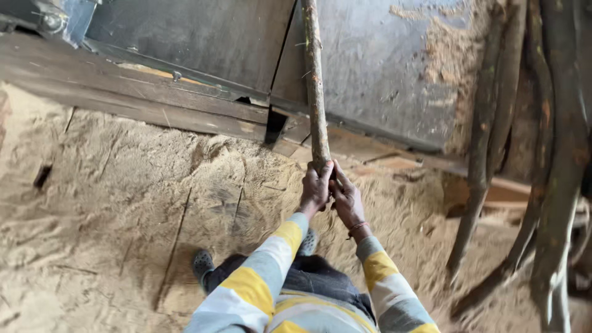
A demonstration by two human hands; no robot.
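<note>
The left hand (316,185) is closed around the lower end of a thin wooden pole (314,80), with the fingers wrapped over the bark. The right hand (346,197) is clasped around the same end, just beside and slightly below the left, the two touching. A thin band (356,229) is worn at the right wrist. Both arms are covered by sleeves (271,265) striped in grey and yellow, and dark trousers and a grey perforated shoe (202,263) are seen below them.

The floor (105,216) is covered by a thick layer of pale sawdust, marked by dark cracks and grooves. Along its far edge a heavy wooden beam (135,98) is laid, and behind it a large grey metal panel (376,68) is set, dusted with sawdust near its upper right corner. A dark gap (275,126) is seen where the beam meets the panel. At the right edge several crooked dark branches (555,154) are leaned together, their lower ends sunk in the sawdust.

The pole is held nearly upright in the middle of the view, rising from the hands across the metal panel and out of the top edge. It is slender, roughly straight, brown-grey and knobbly, with patches of bark and small orange scars.
</note>
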